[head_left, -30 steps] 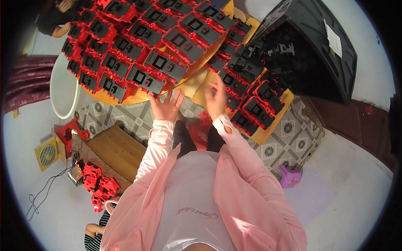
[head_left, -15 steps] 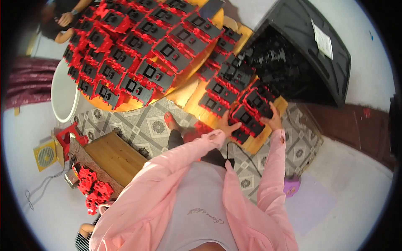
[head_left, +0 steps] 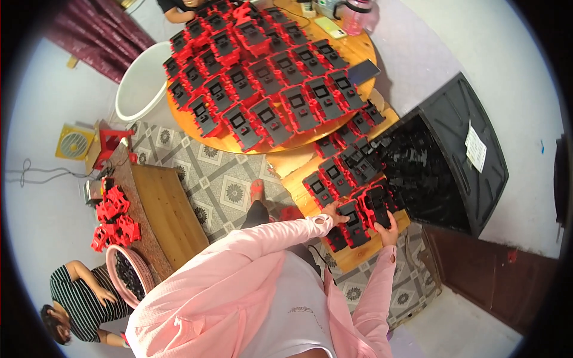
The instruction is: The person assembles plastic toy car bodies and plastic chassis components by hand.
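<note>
Gripping one red-and-black unit (head_left: 376, 201) is the right hand (head_left: 387, 230); the left hand (head_left: 334, 213), fingers apart, touches a second unit (head_left: 353, 227).

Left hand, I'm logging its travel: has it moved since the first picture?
Yes, the left hand moved right, away from the round table, to the wooden board.

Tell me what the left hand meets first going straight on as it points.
The left hand would first meet the red-and-black plastic housing just right of it, possibly in contact; depth is unclear.
</note>
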{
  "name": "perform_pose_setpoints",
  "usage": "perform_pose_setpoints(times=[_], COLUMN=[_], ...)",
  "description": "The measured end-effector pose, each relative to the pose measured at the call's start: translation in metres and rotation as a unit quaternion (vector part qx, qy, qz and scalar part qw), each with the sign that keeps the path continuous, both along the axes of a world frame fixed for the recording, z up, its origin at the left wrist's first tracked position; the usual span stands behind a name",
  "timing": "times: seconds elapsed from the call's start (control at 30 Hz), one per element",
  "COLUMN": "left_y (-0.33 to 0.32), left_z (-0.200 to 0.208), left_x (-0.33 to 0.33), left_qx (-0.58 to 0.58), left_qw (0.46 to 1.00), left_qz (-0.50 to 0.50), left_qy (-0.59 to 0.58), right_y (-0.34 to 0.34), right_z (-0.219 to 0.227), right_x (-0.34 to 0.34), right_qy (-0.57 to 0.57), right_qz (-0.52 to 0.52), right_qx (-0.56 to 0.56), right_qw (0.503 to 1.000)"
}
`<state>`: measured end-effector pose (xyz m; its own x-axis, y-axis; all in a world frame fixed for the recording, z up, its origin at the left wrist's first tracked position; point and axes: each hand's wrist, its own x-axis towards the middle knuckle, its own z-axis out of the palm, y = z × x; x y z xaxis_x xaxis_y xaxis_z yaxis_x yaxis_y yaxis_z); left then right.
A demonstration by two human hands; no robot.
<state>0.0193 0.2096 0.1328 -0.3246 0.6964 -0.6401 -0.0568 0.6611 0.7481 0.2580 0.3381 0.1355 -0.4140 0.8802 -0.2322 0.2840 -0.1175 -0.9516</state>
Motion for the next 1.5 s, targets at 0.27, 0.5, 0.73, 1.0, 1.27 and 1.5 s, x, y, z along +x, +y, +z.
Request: perform_pose_setpoints(times=[0.27, 0.5, 0.73, 1.0, 1.27, 1.5], left_y=[-0.074, -0.094, -0.107, -0.117, -0.111, -0.09], left_z=[0.166, 0.18, 0.185, 0.186, 0.189, 0.191], left_x=[-0.14, -0.254, -0.299, -0.349, -0.396, -0.418], left_qx=[0.167, 0.277, 0.264, 0.245, 0.239, 0.247], left_qw=[0.949, 0.894, 0.874, 0.881, 0.886, 0.886], left_qz=[0.102, 0.239, 0.292, 0.278, 0.278, 0.287], left_qy=[-0.248, -0.258, -0.284, -0.293, -0.283, -0.267], right_y=[-0.01, 0.038, 0.126, 0.171, 0.167, 0.162], right_z=[0.15, 0.221, 0.222, 0.188, 0.181, 0.179], right_x=[-0.079, -0.293, -0.467, -0.546, -0.553, -0.541], right_qy=[0.009, 0.193, 0.136, -0.05, -0.1, -0.049], right_qz=[0.021, -0.036, 0.005, 0.02, 0.004, 0.054], right_qx=[-0.061, -0.083, 0.035, 0.159, 0.173, 0.158], right_qw=[0.998, 0.977, 0.99, 0.986, 0.98, 0.985])
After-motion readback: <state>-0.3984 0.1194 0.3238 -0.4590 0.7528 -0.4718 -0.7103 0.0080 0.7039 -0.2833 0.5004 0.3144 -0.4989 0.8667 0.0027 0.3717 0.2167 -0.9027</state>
